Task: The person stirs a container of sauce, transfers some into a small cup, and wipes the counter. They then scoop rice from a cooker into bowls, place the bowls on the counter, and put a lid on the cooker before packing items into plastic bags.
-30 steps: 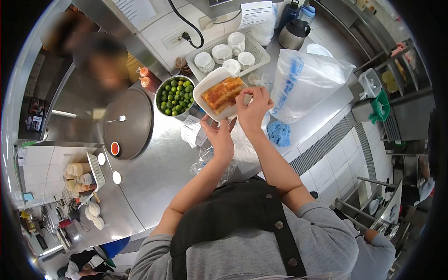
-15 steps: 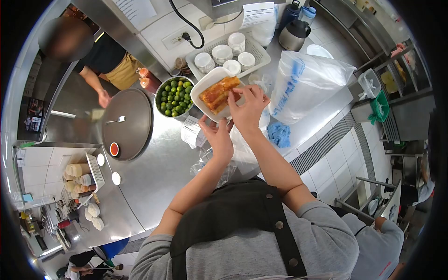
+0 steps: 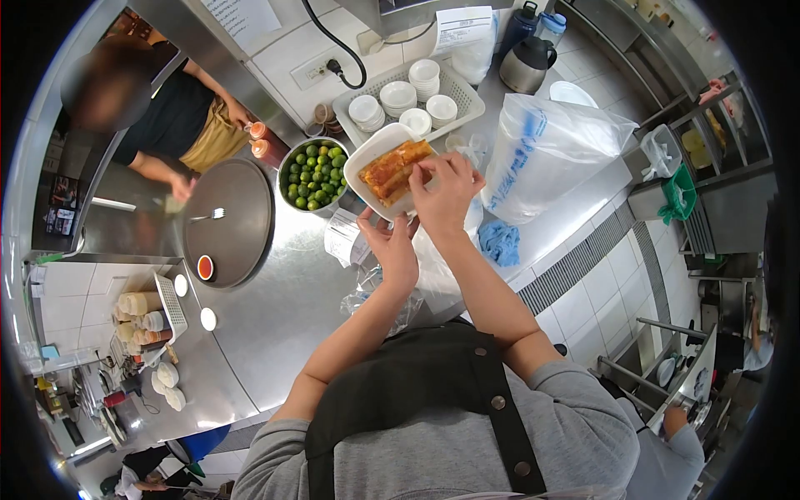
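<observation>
A white takeout container (image 3: 356,188) is tilted over the counter, with browned, reddish-orange fried rolls (image 3: 385,173) lying side by side in it. My left hand (image 3: 395,254) grips its near edge from below, thumb and fingertips closed on the rim. With bent fingers, my right hand (image 3: 448,196) reaches over the right side of the container and holds the nearest roll; the fingertips are partly hidden. Just left of the container stands a metal bowl of small green limes (image 3: 313,175). A printed paper slip (image 3: 343,237) and clear plastic lie beside my left hand.
A round brown tray (image 3: 229,250) carries a fork and a small cup of red sauce (image 3: 206,267). Behind is a basket of white cups (image 3: 398,96). Plastic bags (image 3: 542,158) and a blue cloth (image 3: 500,242) lie right. A co-worker (image 3: 179,117) stands across the counter.
My hands and the container stay nearly in place. Across the counter, the co-worker leans in, with a second arm now showing near the sauce bottles. A person at lower right has shifted downward.
</observation>
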Demonstrator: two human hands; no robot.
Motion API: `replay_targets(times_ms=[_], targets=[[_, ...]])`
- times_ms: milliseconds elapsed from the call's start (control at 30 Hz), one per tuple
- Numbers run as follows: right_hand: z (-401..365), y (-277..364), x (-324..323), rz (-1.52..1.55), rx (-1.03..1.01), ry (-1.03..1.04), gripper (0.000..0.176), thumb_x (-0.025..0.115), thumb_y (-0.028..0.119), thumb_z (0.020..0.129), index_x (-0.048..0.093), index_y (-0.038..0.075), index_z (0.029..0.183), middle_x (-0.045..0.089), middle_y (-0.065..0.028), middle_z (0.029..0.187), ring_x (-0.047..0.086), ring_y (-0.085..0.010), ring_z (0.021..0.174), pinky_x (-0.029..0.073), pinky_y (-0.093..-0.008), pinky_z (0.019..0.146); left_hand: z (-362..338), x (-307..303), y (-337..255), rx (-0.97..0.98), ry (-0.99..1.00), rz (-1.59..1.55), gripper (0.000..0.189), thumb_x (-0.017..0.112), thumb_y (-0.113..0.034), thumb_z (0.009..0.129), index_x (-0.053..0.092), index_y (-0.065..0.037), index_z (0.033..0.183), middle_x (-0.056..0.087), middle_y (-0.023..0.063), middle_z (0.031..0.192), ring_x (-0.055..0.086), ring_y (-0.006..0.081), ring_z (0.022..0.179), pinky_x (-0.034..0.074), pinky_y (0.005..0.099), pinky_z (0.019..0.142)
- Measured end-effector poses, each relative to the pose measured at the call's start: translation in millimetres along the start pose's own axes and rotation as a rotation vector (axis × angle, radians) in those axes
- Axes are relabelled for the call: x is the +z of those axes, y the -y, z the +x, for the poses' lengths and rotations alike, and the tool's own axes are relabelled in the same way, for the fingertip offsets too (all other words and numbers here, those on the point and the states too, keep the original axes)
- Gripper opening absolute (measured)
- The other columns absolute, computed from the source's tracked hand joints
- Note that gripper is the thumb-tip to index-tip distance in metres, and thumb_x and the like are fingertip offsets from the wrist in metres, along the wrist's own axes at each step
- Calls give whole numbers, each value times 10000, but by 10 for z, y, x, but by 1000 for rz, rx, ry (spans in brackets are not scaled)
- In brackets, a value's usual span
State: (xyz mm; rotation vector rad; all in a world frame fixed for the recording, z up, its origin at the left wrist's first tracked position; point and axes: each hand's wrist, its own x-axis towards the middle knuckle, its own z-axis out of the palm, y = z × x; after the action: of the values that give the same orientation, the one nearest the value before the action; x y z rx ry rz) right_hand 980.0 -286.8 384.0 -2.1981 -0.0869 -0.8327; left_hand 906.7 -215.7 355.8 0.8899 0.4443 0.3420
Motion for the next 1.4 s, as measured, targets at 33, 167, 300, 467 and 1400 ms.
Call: replay_targets(times_ms=[33,167,300,467,1400], targets=[[-8,-1,-41,8,11,10,125,792,132,771,692,130,847,610,4,924,572,-238,1011,327,-490,937,1,8,-4,1,0,-6,489,584,26,984,268,-90,1340,536,207,1300,620,288,1175,575,460,969],[67,-63,-184,309,15,-11,152,767,41,775,676,68,894,658,-35,893,606,-276,989,457,-452,889,0,23,-28,-4,-10,-3,490,581,42,977,267,-87,1331,524,215,1318,601,304,1207,559,504,1033],[194,-27,-325,493,235,126,129,752,-6,812,692,28,921,699,-66,889,670,-217,831,532,-331,736,-11,6,-13,-11,3,-5,497,570,77,960,274,-70,1331,468,222,1341,579,310,1237,586,494,1015],[388,-1,-330,306,-42,221,176,746,12,819,676,38,978,705,-91,867,647,-293,813,526,-412,758,-59,-13,27,-27,30,-3,486,568,75,963,277,-64,1326,485,224,1331,591,306,1227,588,483,1014],[470,-7,-350,157,-200,310,321,715,27,855,641,120,1153,729,11,897,628,-208,910,397,-407,873,-80,21,-2,-21,35,29,471,576,64,965,284,-71,1308,494,201,1316,608,300,1193,587,482,1009]])
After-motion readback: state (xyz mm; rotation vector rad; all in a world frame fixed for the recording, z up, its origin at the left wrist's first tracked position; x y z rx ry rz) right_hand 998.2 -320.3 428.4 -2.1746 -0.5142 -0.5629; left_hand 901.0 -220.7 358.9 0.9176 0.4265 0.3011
